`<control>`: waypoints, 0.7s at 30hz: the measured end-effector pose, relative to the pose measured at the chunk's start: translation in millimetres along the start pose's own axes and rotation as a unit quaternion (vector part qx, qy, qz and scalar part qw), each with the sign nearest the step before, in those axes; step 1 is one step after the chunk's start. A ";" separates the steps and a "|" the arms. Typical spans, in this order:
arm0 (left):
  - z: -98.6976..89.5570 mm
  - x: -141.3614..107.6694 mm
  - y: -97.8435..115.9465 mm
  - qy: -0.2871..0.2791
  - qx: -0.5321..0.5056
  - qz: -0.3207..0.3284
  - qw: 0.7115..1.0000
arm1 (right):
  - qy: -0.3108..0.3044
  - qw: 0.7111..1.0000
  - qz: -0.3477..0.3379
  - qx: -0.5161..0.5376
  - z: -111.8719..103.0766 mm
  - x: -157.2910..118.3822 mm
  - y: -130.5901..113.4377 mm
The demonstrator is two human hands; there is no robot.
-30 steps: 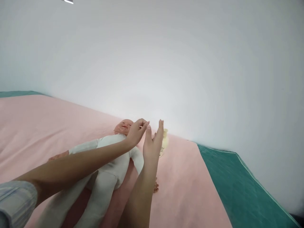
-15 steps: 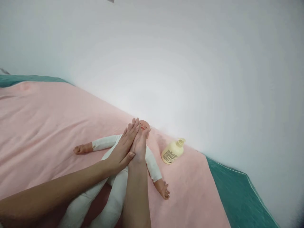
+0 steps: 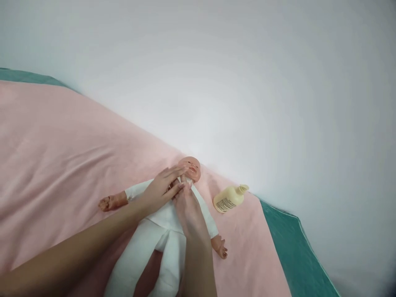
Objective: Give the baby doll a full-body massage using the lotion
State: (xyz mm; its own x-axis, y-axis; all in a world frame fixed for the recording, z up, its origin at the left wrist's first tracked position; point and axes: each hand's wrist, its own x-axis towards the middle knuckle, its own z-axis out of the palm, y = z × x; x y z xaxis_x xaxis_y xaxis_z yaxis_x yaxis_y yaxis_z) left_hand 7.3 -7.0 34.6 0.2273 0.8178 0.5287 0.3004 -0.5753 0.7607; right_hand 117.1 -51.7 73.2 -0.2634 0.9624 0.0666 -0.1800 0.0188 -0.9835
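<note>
A baby doll [image 3: 165,218] with a white cloth body lies on its back, arms spread out to both sides. Above its chest, just below the head, my two hands meet. My left hand [image 3: 162,187] reaches over with its fingers stretched out, laid across the fingers of the other hand. My right hand [image 3: 189,208] is turned partly palm up, its fingertips slightly blurred and partly covered by the left fingers. Neither hand shows an object in it. To the right of the doll's head stands a pale yellow pump bottle [image 3: 229,199], tilted in the view.
A pink blanket [image 3: 62,136] with some creases lies under the doll. Green sheet [image 3: 291,239] shows beyond it at the right and the far left. A plain white wall [image 3: 216,82] rises right behind the doll's head and the bottle.
The palms were pressed together and have slid apart, now touching around the fingers. My right hand has shifted lower and to the right. More of the doll's head and chest shows.
</note>
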 end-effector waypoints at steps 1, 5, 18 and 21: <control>-4.9 2.7 -4.4 0.017 0.026 -0.007 0.999 | -0.002 1.000 0.012 -0.009 -2.3 -2.5 -1.5; -20.4 7.9 -15.1 0.066 0.068 -0.051 0.994 | -0.030 0.995 0.025 -0.092 -10.7 -17.7 -12.3; 2.2 3.1 -27.9 -0.045 0.063 -0.040 0.996 | -0.143 0.860 0.007 -0.490 -53.9 -17.2 15.2; 5.2 1.4 -28.9 -0.035 0.069 -0.048 0.996 | -0.105 0.851 0.029 -0.514 -71.6 -10.8 27.5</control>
State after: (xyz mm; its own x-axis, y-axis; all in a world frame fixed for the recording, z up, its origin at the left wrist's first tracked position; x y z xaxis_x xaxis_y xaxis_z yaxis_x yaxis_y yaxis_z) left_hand 3.8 10.7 11.4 0.2532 0.8694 0.4244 0.4474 -0.4942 0.7454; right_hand 182.8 -42.2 33.3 -0.4261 0.9024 -0.0648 0.7352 0.3036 -0.6061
